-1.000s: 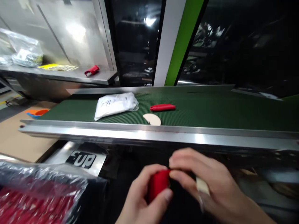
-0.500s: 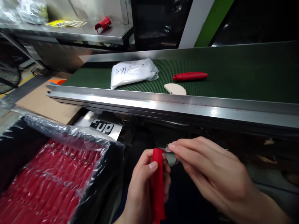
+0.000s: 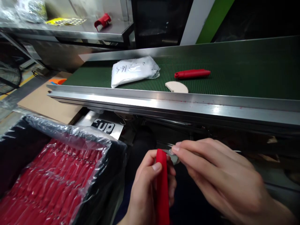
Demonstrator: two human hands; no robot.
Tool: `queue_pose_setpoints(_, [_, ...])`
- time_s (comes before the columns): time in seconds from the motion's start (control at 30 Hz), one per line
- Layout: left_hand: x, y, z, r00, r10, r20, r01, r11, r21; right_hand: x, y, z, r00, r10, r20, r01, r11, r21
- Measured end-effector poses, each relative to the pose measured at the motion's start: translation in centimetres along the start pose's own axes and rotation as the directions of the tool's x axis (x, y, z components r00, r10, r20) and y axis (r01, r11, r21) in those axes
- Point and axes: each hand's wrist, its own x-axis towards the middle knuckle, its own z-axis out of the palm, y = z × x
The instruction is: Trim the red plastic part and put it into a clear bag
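The left hand [image 3: 146,190] is gripping a red plastic handle [image 3: 162,187] upright, thumb pressing its side; the right hand [image 3: 220,181] is pinching a small metal piece [image 3: 172,156] at the handle's top — both below the steel rail [image 3: 164,103]. Beyond, the green conveyor belt [image 3: 234,75] is carrying another red handle [image 3: 192,73], a beige half-disc [image 3: 176,87] and a white bag [image 3: 133,70]; a bagged tray of red handles [image 3: 47,181] is lying left.

White bag [image 3: 133,70] and beige half-disc [image 3: 176,87] lie on green conveyor [image 3: 234,78].
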Motion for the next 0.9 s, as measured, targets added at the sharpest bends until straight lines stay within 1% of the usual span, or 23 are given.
queue_pose_setpoints(0.1, [0.0, -0.1, 0.0, 1.000, -0.002, 0.001, 0.002, 1.000, 0.000, 0.0, -0.1, 0.0, 1.000, -0.010, -0.002, 0.010, 1.000, 0.007])
queue_pose_setpoints(0.27, [0.1, -0.5, -0.1, 0.999, 0.047, -0.011, -0.047, 0.999, 0.021, -0.2, -0.2, 0.1, 1.000, -0.007, -0.016, 0.007, 1.000, 0.006])
queue_pose_setpoints(0.47, [0.2, -0.4, 0.2, 0.997, 0.078, -0.030, -0.077, 0.997, 0.017, -0.5, -0.5, 0.4, 0.999, 0.039, 0.028, -0.038, 0.998, -0.042])
queue_pose_setpoints(0.6, [0.3, -0.1, 0.2, 0.998, 0.046, -0.049, -0.047, 0.998, -0.029, -0.8, -0.7, 0.4, 0.999, 0.014, 0.038, -0.013, 0.999, -0.041])
queue_pose_setpoints(0.73, [0.7, 0.1, -0.1, 0.999, 0.027, -0.043, -0.030, 0.997, -0.070, -1.4, -0.8, 0.5, 0.995, -0.027, 0.091, 0.033, 0.997, -0.064])
queue_pose_setpoints(0.9, [1.1, 0.7, -0.3, 0.997, 0.023, -0.073, -0.026, 0.999, -0.045, -1.8, -1.5, 0.8, 0.996, -0.026, 0.080, 0.034, 0.994, -0.099])
